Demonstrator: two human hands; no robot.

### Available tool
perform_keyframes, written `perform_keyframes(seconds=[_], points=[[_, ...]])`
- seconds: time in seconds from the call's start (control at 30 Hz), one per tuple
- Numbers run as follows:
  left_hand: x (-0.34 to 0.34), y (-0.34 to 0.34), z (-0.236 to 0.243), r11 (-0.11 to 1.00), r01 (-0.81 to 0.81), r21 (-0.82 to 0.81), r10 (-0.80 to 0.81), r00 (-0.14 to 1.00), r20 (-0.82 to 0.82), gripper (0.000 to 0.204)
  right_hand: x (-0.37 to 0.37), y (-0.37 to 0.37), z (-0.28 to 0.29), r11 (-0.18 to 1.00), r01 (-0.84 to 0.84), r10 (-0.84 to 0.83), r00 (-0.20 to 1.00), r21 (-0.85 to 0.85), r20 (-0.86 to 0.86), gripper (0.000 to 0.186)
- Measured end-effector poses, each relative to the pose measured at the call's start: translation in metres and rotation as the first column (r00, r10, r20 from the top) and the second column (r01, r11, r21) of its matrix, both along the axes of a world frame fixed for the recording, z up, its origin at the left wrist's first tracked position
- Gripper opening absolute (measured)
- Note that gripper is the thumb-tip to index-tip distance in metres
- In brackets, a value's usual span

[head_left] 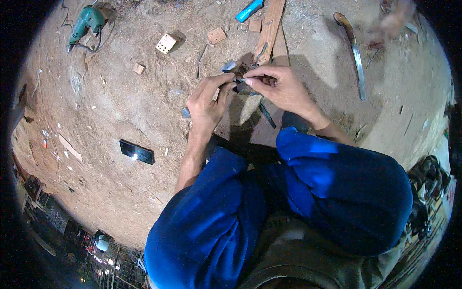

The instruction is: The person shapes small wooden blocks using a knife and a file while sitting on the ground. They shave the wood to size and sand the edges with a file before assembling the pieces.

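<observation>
Head | both hands [208,100] pinching a small thin piece [242,80] | phone [136,152] lying left, knife [356,57] right

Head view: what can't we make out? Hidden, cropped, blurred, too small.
All in the head view:
- Thin piece at the right hand: too small and partly covered by fingers; kind unclear. Whether the left hand grips it too: same reason.
- Wooden board: far end cut off by the top edge.
- Pale shape, upper right: too blurred to identify.
</observation>
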State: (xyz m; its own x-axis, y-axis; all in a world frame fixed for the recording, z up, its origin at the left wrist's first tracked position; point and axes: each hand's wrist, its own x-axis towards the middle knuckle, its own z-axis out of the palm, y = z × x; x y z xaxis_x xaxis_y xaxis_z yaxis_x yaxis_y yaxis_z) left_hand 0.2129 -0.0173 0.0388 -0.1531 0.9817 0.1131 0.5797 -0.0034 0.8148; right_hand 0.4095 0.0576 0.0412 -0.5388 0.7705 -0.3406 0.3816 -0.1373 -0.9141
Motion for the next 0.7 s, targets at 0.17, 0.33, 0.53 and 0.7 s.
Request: perform_keyframes(seconds=[0.17,0.33,0.53,0.7], points=[[-0.007,0.005,0.014,0.998,0.049,0.028,-0.049,0.999,-0.024,0.022,0.002,0.009,0.024,0.988,-0.08,0.072,0.995,0.133,0.062,0.016],[-0.009,0.012,0.051,0.993,0.076,0.093,-0.077,0.997,0.015,0.02,0.004,0.022,0.057,0.979,-0.099,0.088,0.993,0.177,0.073,0.014],[-0.004,0.005,0.051,0.977,0.122,0.175,-0.156,0.968,0.198,0.022,0.01,0.029,0.068,0.976,-0.18,0.186,0.982,0.12,-0.039,0.015],[-0.004,0.004,0.031,0.995,-0.089,-0.033,0.095,0.954,0.284,0.023,0.01,0.025,0.073,0.96,-0.19,0.235,0.947,0.208,-0.218,0.013]])
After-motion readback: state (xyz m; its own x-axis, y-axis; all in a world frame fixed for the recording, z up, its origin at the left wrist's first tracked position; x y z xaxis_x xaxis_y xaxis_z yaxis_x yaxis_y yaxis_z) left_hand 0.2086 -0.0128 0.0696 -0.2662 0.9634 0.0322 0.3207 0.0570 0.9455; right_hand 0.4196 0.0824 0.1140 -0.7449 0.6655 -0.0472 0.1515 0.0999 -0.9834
